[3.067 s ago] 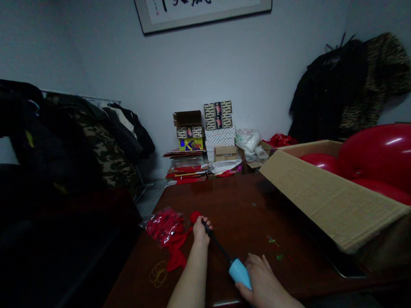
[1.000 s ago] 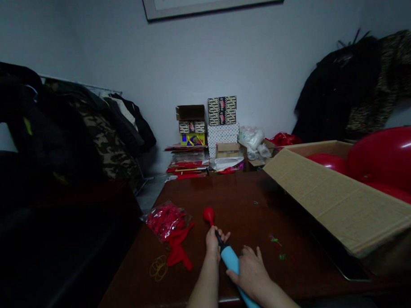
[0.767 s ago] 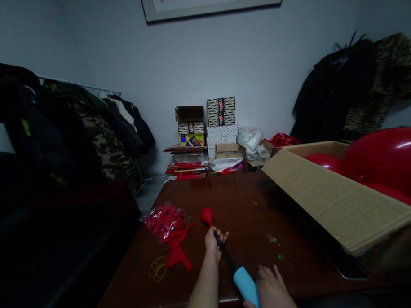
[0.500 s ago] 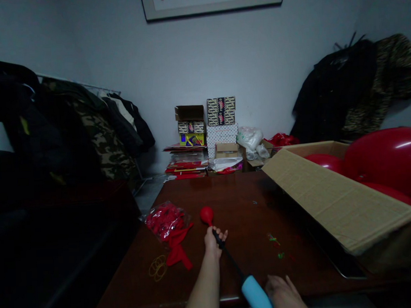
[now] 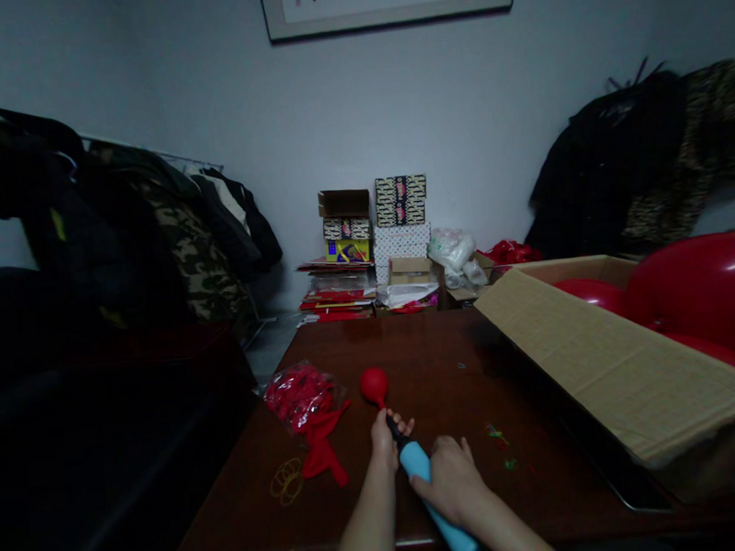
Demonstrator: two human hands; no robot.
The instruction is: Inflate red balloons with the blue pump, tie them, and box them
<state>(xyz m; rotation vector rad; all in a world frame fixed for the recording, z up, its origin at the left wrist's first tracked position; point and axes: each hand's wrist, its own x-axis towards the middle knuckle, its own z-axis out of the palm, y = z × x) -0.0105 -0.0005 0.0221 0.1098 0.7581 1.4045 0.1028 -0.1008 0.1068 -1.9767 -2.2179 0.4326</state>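
Observation:
A small, partly inflated red balloon (image 5: 374,385) sits on the nozzle of a blue hand pump (image 5: 439,510). My left hand (image 5: 386,435) is closed around the black nozzle end and the balloon's neck. On the pump's blue barrel my right hand (image 5: 452,477) is wrapped, close behind the left one. To the left lie flat red balloons (image 5: 323,450), beside a clear plastic bag of red balloons (image 5: 302,396). Several yellow rubber bands (image 5: 286,481) rest nearer the table's edge.
At the right stands an open cardboard box (image 5: 612,363) holding large inflated red balloons (image 5: 699,288). Small coloured bits (image 5: 497,436) lie on the brown table (image 5: 418,346). Boxes (image 5: 403,250) are stacked by the far wall; coats (image 5: 203,241) hang on the left.
My right hand has pushed the blue barrel forward toward my left hand, covering the pump's thin black rod. The red balloon has grown a little.

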